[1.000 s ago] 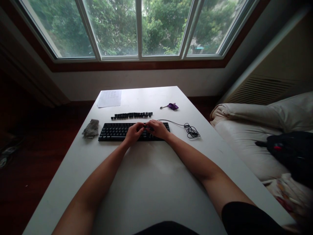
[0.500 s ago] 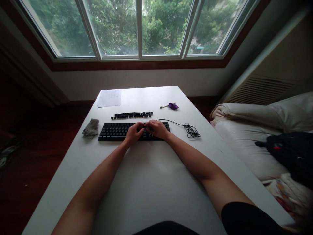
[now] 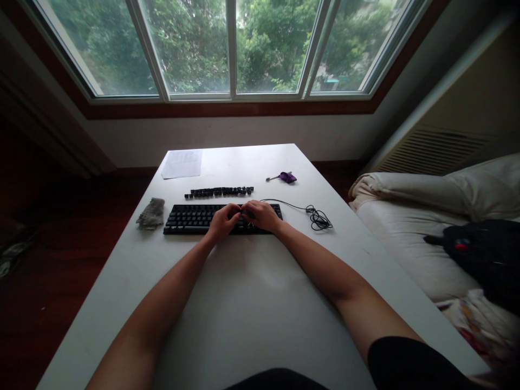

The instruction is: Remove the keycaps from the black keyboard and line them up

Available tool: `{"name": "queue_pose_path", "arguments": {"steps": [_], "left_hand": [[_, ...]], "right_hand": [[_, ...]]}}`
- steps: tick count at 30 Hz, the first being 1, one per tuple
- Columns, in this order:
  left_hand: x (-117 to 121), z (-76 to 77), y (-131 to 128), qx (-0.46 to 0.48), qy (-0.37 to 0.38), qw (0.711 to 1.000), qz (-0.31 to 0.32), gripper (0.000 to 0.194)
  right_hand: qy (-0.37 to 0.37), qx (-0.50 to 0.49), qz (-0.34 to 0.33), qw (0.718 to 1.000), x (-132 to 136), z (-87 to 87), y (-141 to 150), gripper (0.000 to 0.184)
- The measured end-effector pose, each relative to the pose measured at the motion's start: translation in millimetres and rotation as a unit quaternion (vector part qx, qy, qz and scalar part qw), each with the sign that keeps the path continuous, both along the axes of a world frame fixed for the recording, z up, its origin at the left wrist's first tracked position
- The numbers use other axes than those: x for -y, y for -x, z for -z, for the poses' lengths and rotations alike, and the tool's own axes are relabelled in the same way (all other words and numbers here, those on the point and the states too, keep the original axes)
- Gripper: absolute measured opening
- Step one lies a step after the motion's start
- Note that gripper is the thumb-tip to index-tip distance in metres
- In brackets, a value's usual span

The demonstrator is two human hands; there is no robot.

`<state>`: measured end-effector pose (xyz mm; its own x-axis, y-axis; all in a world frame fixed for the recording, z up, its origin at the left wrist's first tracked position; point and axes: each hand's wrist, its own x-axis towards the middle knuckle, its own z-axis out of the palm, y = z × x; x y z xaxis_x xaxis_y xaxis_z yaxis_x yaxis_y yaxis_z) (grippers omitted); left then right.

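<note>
A black keyboard (image 3: 189,218) lies across the white table in front of me. My left hand (image 3: 223,220) rests over its middle, fingers curled and thumb pointing to the right. Close beside it, my right hand (image 3: 260,214) bends over the keyboard's right part, with its fingertips near the left thumb. Both hands are closed at the fingertips; anything small between them is hidden. Behind the keyboard, several loose black keycaps (image 3: 219,192) are lined up in rows.
Left of the keyboard lies a crumpled grey cloth (image 3: 151,214). A coiled black cable (image 3: 320,218) is on the right. Farther back are a purple object with a thin stem (image 3: 287,177) and a paper sheet (image 3: 182,163). A pale sofa (image 3: 398,233) with a black bag (image 3: 483,254) stands right of the table.
The hands stay at the same place over the keyboard, with only very slight finger movement. The whole view has shifted slightly.
</note>
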<state>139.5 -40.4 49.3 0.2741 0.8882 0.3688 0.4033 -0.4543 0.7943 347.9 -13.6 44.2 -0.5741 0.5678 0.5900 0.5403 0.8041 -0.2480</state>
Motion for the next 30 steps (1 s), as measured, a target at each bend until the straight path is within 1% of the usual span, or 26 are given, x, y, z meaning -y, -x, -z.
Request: {"name": "queue_pose_path", "arguments": {"steps": [8, 13, 19, 30], "left_hand": [[0.1, -0.9, -0.2, -0.027, -0.001, 1.0, -0.014, 0.019], [-0.1, 1.2, 0.1, -0.025, -0.007, 1.0, -0.009, 0.02], [-0.6, 2.5, 0.6, -0.032, -0.01, 0.999, -0.009, 0.021], [0.2, 0.7, 0.5, -0.052, -0.013, 0.998, -0.014, 0.021]], "right_hand": [[0.033, 0.009, 0.018, 0.999, -0.8, 0.1, 0.1, 0.018], [0.053, 0.025, 0.028, 0.998, -3.2, 1.6, 0.5, 0.018], [0.045, 0.046, 0.036, 0.997, -4.4, 2.2, 0.9, 0.02], [0.043, 0.054, 0.038, 0.997, -5.0, 1.5, 1.6, 0.02]]}}
